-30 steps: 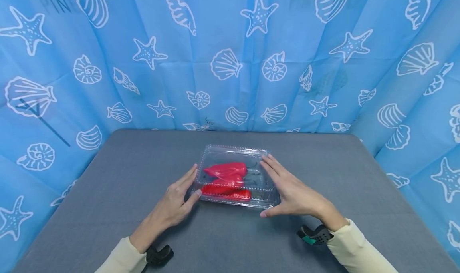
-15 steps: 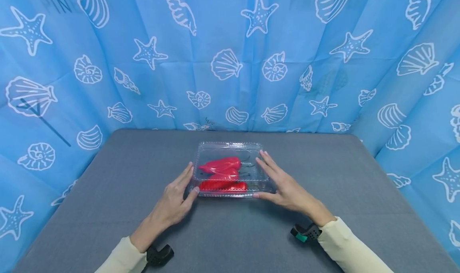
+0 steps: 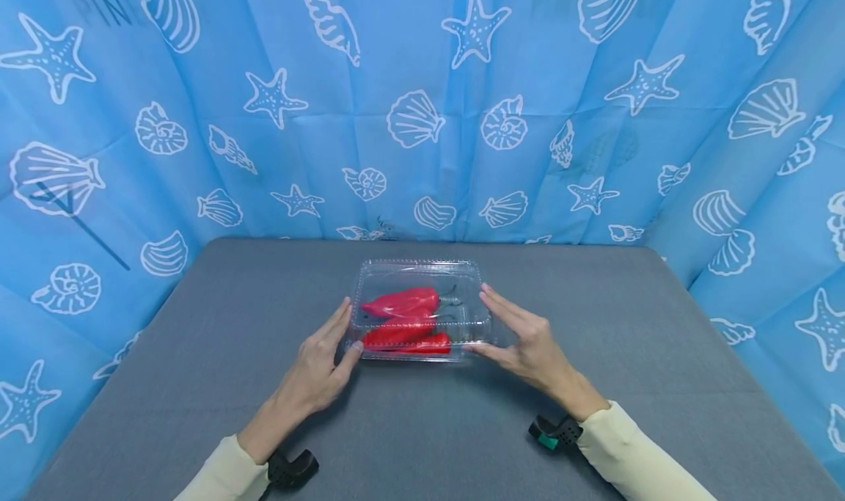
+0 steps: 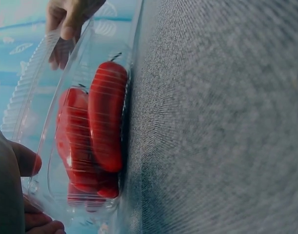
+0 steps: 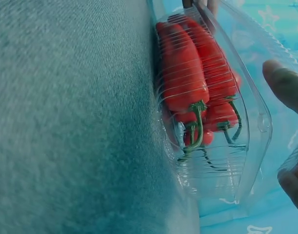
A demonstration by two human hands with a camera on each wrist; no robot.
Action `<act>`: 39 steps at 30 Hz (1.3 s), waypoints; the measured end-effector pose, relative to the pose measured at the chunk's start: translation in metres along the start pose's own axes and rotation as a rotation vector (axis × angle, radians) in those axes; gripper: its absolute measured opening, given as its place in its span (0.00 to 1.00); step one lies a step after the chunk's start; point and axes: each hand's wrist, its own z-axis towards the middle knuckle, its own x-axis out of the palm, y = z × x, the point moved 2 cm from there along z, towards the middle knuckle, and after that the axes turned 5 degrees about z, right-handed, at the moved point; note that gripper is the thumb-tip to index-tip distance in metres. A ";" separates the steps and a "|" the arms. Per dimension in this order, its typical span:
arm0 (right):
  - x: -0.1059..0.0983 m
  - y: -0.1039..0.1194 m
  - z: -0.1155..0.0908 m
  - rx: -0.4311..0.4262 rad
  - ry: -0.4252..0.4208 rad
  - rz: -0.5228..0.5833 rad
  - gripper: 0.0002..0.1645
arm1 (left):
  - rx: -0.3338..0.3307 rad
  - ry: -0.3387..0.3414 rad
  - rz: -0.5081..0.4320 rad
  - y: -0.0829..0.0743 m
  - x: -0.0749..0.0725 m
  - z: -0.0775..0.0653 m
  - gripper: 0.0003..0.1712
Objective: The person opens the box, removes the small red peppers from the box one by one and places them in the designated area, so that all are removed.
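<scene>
A clear plastic clamshell container (image 3: 422,268) sits on the grey table, with several red peppers (image 3: 404,303) inside. Green stems point toward its right end. My left hand (image 3: 320,360) touches the left side, its thumb at the near corner and its fingers along the edge. On the opposite side, my right hand (image 3: 531,345) has its fingers straight against the right edge and its thumb at the front. In the right wrist view, the lid stands apart from the tray rim (image 5: 258,141) near the right thumb (image 5: 283,80). The left wrist view shows peppers (image 4: 107,119) through the ribbed wall.
The grey cloth-covered table (image 3: 422,442) extends around the container on all sides. Behind it and at both sides hangs a blue curtain (image 3: 422,178) printed with shells and starfish. A black wrist device (image 3: 293,469) is worn on each arm.
The container has shifted left and slightly away, turning from a slant to nearly square with the table. My right hand has moved left with it; the left hand has barely moved.
</scene>
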 end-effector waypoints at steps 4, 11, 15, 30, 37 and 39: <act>0.000 0.003 0.001 -0.012 -0.031 -0.019 0.45 | -0.003 -0.001 -0.004 0.001 0.000 0.000 0.39; -0.003 0.007 0.003 0.015 -0.020 -0.060 0.44 | 0.007 -0.026 -0.011 0.000 -0.001 0.000 0.38; -0.005 0.007 0.005 0.001 -0.021 -0.067 0.44 | 0.033 -0.064 -0.036 -0.002 -0.003 0.002 0.37; -0.033 0.019 0.022 0.079 -0.088 0.039 0.41 | 0.142 -0.308 -0.115 -0.017 -0.026 0.010 0.26; -0.042 0.020 0.032 0.128 -0.166 0.113 0.28 | 0.138 -0.350 -0.180 -0.022 -0.035 0.019 0.22; -0.045 0.020 0.034 0.154 -0.190 0.144 0.28 | 0.129 -0.360 -0.202 -0.023 -0.036 0.023 0.20</act>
